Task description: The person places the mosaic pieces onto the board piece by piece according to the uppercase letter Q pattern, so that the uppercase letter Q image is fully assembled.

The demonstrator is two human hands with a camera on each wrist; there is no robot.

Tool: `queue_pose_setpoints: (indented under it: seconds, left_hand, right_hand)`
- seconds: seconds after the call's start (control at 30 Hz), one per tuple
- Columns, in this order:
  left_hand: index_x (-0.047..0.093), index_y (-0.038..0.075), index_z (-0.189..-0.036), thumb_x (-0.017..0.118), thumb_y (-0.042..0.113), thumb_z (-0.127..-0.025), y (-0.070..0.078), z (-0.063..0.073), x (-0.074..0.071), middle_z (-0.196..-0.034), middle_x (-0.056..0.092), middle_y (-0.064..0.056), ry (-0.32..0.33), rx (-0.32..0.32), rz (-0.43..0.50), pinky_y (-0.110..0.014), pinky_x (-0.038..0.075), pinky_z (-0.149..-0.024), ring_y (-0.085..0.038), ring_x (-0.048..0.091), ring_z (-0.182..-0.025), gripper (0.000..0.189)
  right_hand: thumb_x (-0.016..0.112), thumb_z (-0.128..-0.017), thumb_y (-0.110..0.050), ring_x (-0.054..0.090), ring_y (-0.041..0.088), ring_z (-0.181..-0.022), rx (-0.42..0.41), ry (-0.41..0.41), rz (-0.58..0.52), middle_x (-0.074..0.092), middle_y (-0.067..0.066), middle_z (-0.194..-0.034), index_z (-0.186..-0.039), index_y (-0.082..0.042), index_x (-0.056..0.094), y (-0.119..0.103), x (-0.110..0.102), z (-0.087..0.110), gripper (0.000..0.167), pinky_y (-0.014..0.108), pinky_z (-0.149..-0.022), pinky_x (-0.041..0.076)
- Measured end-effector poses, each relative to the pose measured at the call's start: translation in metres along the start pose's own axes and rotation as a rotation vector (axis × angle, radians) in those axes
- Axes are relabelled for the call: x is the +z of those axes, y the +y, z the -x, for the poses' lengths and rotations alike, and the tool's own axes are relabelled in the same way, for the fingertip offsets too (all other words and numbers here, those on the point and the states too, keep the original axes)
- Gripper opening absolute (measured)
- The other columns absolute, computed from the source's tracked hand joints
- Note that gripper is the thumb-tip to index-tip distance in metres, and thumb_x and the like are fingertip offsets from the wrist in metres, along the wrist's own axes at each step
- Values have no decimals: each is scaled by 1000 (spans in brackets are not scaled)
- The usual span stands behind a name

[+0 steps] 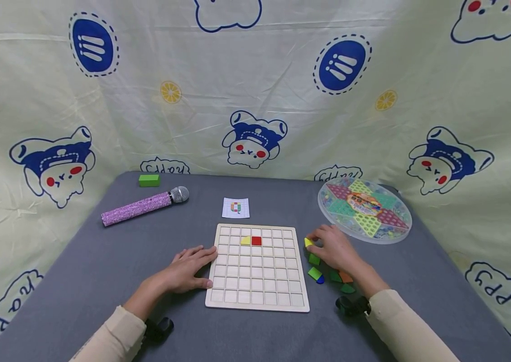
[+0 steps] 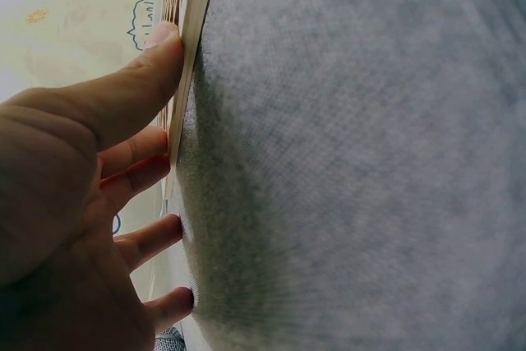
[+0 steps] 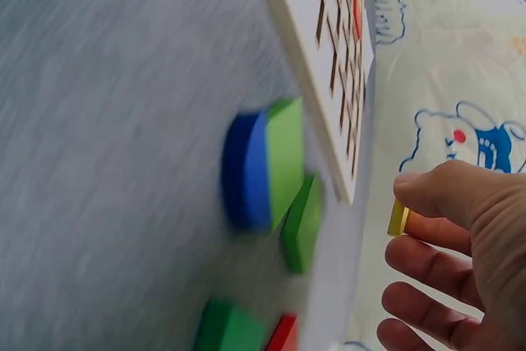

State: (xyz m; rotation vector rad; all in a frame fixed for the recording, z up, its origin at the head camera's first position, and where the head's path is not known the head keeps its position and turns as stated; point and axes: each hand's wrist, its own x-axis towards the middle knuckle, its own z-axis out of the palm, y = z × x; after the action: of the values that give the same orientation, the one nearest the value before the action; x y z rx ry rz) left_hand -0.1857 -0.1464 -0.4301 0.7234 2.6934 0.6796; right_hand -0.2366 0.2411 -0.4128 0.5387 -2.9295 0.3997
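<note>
A pale wooden grid board [image 1: 257,284] lies flat on the table. In its second row sit a yellow piece [image 1: 246,241] and a red square [image 1: 256,241], side by side. My left hand [image 1: 187,270] rests at the board's left edge, its fingers spread and fingertips against the rim. Right of the board, my right hand [image 1: 334,247] pinches a yellow block [image 3: 398,218] between thumb and index finger. Below that hand lie light green blocks [image 1: 314,259], a blue piece [image 1: 320,279], dark green pieces [image 1: 348,288] and an orange one [image 1: 345,276].
A small printed card [image 1: 236,207] lies behind the board. To the left are a glittery purple microphone [image 1: 140,208] and a green block [image 1: 149,180]. At the back right stands a round clear container [image 1: 364,208] with a patterned star lid. A printed curtain hangs behind.
</note>
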Motion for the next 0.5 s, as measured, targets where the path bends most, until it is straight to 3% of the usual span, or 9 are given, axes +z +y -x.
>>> queue_pose_setpoints:
  seconds: [0.3, 0.5]
  left_hand:
    - [34, 12, -147, 65, 38, -87, 0, 0, 1, -156, 29, -6, -7, -9, 4, -66, 11, -110, -38, 18, -145, 72]
    - [34, 12, -147, 64, 38, -87, 0, -1, 1, -156, 29, -6, -9, -12, 3, -67, 11, -110, -37, 18, -145, 72]
  right_hand:
    - [71, -83, -25, 49, 17, -86, -77, -1, -2, 63, 2, -93, -101, -11, 71, -33, 3, -15, 22, 36, -74, 44]
    - [72, -82, -27, 50, 17, -89, -81, -35, 13, 63, 1, -94, -100, -13, 72, -53, 12, -29, 22, 36, -77, 44]
